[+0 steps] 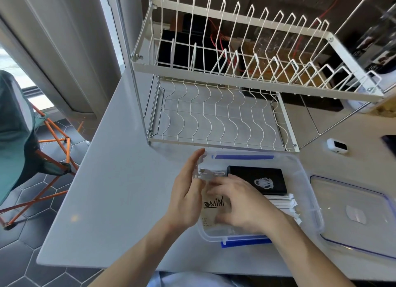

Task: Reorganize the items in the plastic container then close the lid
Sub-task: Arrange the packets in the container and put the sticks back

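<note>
Clear plastic container (pixel 308 179) open on the grey table (pixel 120 179), black power bank (pixel 260 179) lying long-axis left-to-right at the far side, white cable (pixel 211 173) just left of it. Right hand (pixel 242 207) spread over the pale "MINI" packet (pixel 214 209), nearer; grip closure impossible to tell. Left hand (pixel 188 199) open-fingered at the left wall. Clear blue-edged lid (pixel 351 214) off, lying right.

A clear plastic container (pixel 308 179) with blue latches sits open, holding a black power bank (pixel 260 178), a white cable (pixel 209 173), white paper slips (pixel 287 205) and a "MINI" packet (pixel 214 209), its lid (pixel 353 214) flat just right.
</note>
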